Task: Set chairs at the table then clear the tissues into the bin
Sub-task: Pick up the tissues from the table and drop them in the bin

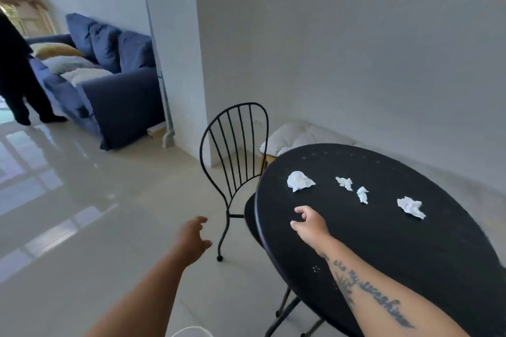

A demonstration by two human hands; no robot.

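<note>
A round black metal table (383,243) fills the right side. Several crumpled white tissues lie on it: a large one (299,181) at the left, two small scraps (345,183) (362,195) in the middle, another wad (411,207) at the right. A black wire-back chair (235,150) stands at the table's left edge, its seat tucked partly under the top. My left hand (193,238) hovers over the floor, a little short of the chair, fingers apart and empty. My right hand (309,223) is over the table's near left part, fingers loosely curled, holding nothing.
A blue sofa (115,90) with cushions stands at the back left beside a white wall corner (175,49). Another person in dark clothes (16,68) stands at the far left. A pale cushion (295,137) lies behind the table by the wall. The floor is glossy tile.
</note>
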